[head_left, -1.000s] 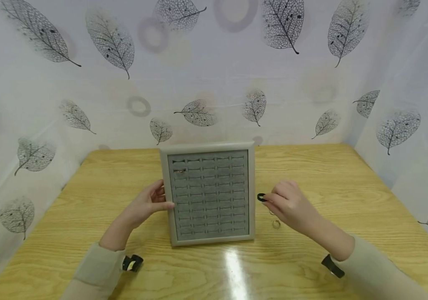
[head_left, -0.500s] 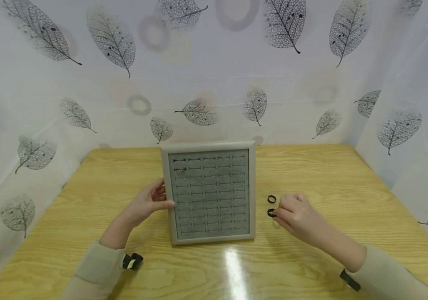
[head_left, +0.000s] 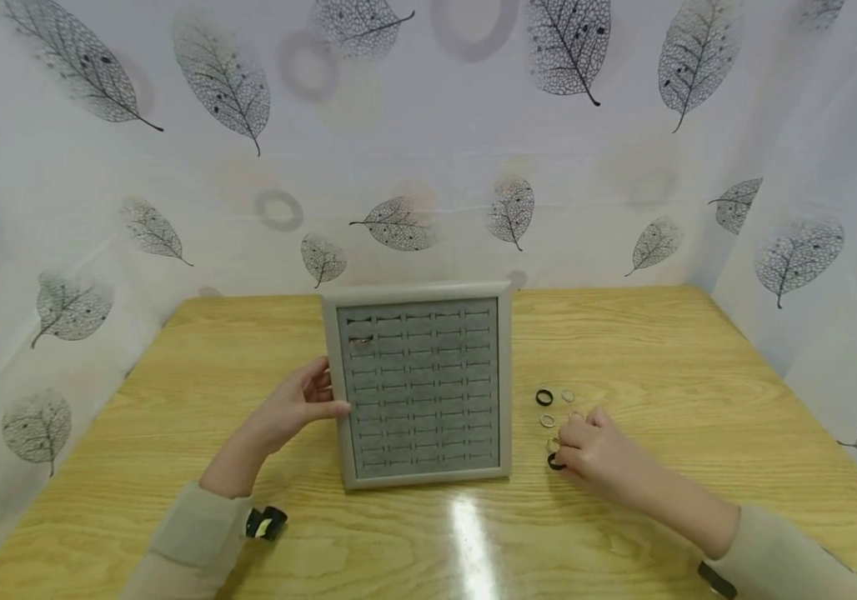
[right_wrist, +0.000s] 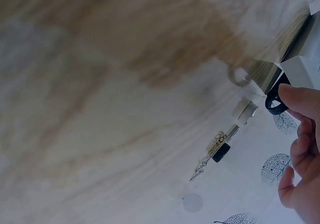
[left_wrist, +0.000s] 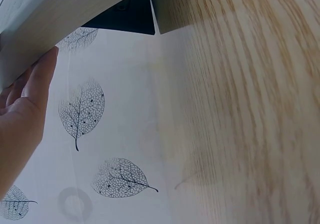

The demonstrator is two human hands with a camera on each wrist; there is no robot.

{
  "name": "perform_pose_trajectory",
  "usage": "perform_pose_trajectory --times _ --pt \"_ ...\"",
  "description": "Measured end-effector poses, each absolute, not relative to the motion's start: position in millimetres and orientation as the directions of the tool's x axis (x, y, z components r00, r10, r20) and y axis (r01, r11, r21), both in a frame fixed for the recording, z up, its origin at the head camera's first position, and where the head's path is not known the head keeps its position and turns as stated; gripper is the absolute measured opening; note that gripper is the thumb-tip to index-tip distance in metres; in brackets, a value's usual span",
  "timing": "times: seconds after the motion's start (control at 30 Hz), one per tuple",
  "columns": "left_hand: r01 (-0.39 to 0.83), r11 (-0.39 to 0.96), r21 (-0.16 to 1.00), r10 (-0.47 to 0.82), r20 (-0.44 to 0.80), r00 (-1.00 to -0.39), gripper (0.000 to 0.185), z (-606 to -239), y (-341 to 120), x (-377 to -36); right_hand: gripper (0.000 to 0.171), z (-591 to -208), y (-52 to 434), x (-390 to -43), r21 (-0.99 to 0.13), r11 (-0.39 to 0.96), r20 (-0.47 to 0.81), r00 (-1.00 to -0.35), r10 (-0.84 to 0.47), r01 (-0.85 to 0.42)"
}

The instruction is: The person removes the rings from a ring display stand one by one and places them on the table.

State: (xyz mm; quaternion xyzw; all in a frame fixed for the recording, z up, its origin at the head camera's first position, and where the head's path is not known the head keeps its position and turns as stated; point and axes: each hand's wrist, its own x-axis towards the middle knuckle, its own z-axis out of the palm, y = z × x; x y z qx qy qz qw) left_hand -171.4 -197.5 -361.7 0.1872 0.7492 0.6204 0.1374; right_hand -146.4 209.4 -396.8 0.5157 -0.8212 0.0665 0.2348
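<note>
A grey ring display board (head_left: pixel 428 383) in a pale frame stands upright, tilted back, in the middle of the table. My left hand (head_left: pixel 297 408) grips its left edge, thumb over the front of the frame and fingers behind. In the board's upper left, a slim ring (head_left: pixel 361 340) sits in a slot. Thumb and finger of my right hand (head_left: pixel 597 454) pinch a black ring (right_wrist: pixel 272 104) low over the table, right of the board. Beyond it lie another black ring (head_left: pixel 544 397) and several silvery rings (head_left: pixel 546 421), some partly covered by the hand.
The wood-grain table (head_left: pixel 248 342) reaches back to a white leaf-print curtain (head_left: pixel 443 125), which also closes off both sides. In the left wrist view, a dark support (left_wrist: pixel 125 17) shows behind the board.
My right hand has moved from beside the board's right edge down toward me with the black ring, uncovering rings on the table. The left hand and the board have stayed put.
</note>
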Motion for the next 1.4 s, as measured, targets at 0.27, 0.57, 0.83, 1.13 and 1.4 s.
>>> perform_pose_trajectory --times 0.27,0.57,0.83,1.13,1.4 --pt "0.177 0.145 0.973 0.48 0.087 -0.873 0.074 -365 -199 -171 0.017 -400 209 -141 0.087 0.49 0.335 -0.437 -0.835 -0.867" --pt "0.101 0.159 0.982 0.45 0.019 -0.893 0.073 -361 -197 -171 0.018 -401 211 -140 0.085 0.489 0.27 -0.452 -0.85 -0.868" --pt "0.118 0.158 0.98 0.452 0.035 -0.891 0.073 -363 -198 -171 0.018 -400 213 -139 0.056 0.5 0.245 -0.473 -0.846 -0.864" --pt "0.119 0.161 0.98 0.45 0.034 -0.892 0.074 -363 -198 -170 0.02 -402 213 -140 0.045 0.492 0.341 -0.45 -0.826 -0.869" --pt "0.118 0.161 0.98 0.453 0.033 -0.891 0.073 -363 -198 -170 0.021 -387 213 -144 0.051 0.487 0.464 -0.411 -0.785 -0.872"
